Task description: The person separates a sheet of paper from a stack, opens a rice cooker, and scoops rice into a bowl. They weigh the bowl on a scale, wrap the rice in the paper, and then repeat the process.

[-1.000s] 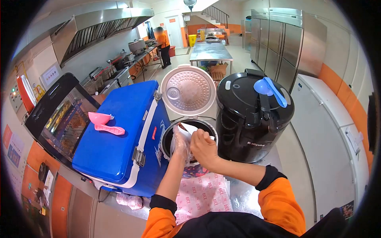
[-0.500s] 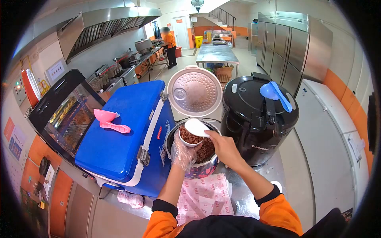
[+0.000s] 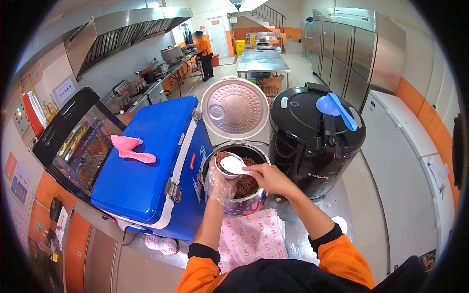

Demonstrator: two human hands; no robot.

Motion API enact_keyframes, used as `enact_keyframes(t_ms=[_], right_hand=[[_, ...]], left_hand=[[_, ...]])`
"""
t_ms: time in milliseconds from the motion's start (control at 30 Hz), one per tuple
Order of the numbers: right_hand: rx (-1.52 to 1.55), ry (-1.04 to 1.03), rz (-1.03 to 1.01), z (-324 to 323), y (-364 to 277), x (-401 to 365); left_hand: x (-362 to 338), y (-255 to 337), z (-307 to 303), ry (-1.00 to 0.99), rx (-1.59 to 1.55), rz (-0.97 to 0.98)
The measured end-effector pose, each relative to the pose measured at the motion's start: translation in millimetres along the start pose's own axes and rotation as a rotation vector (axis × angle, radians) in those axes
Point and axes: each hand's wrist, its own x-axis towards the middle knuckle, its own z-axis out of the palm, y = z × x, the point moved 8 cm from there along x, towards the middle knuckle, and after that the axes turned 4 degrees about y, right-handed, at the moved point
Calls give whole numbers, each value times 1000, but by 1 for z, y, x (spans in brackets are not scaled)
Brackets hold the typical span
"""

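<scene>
Over the open rice cooker (image 3: 235, 207), my left hand (image 3: 220, 185), in a clear plastic glove, holds a small white bowl (image 3: 225, 173) of reddish-brown rice. My bare right hand (image 3: 268, 178) grips a white paddle (image 3: 233, 165), its blade over the rice in the bowl. More brown rice (image 3: 246, 185) lies in the pot. Behind it the cooker's lid (image 3: 234, 108) stands raised. Printed paper sheets (image 3: 254, 239) lie in front of the cooker.
A blue cooler (image 3: 141, 161) at left bears a pink scoop (image 3: 126, 142). To the right stands a closed black cooker (image 3: 312, 146) with a blue scoop (image 3: 328, 105) on top. Farther back are a steel table (image 3: 264, 61) and a person (image 3: 205, 53) by the left counter.
The paddle has moved down and left onto the rice in the bowl, along with my right hand. The whole view has shifted slightly.
</scene>
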Motion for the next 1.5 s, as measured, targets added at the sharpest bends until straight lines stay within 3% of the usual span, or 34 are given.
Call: enact_keyframes(t_ms=[33, 67, 133, 167, 200, 300, 367, 467, 500, 600, 700, 867, 933, 1033, 1067, 1133, 1200, 1267, 1333, 1400, 1467, 1500], right_hand=[[-11, -10, 42, -4, -2, 1], [-43, 103, -189, -11, -3, 7], [-118, 324, -413, -29, -1, 14], [-127, 312, -377, -33, 3, 23], [-81, 136, -116, -42, -15, 19], [-61, 55, -109, -36, -19, 43], [-21, -14, 18, -29, -14, 53], [-61, -24, -43, -20, -22, 46], [-91, 63, -238, -17, -24, 42], [-167, 198, -376, 12, -16, 19], [-141, 173, -370, 21, 0, 21], [-56, -189, -41, -20, -12, 28], [-59, -50, -28, -38, -14, 26], [-97, 242, -418, -30, -20, 34], [-147, 117, -289, -15, -12, 35], [-303, 128, -278, 11, -15, 24], [-348, 102, -125, 10, -19, 10], [-146, 169, -379, 4, -11, 19], [10, 230, -365, -18, -14, 9], [43, 161, -168, -34, -16, -11], [63, 169, -204, -26, -8, -23], [86, 208, -333, -21, -11, -27]], left_hand=[[-1, -1, -1, 14, -5, -66], [-1, 0, -2, 25, -8, -128], [-4, 7, -1, -12, 9, -131], [-3, 7, -2, 3, 33, -146], [-3, 6, -4, 19, 57, -162], [0, 1, -2, -53, 131, -161], [3, 0, -2, -84, 179, -147], [10, 2, -5, -94, 156, -139], [9, 4, -3, -82, 133, -154], [21, 3, -9, -55, 76, -172], [12, 8, -7, 8, 165, -72], [6, 3, -9, -31, 181, -134], [10, 6, -8, -27, 190, -88], [15, 4, -8, -17, 209, -26], [16, 3, -8, -29, 212, -13], [14, 3, -3, -75, 124, -114], [8, 6, -1, -74, 124, -113], [2, 7, -8, -22, 104, -117], [6, 13, -6, -111, 33, -160], [11, 18, -13, -151, 4, -167], [11, 21, -16, -166, -29, -173], [10, 21, -15, -143, -49, -149]])
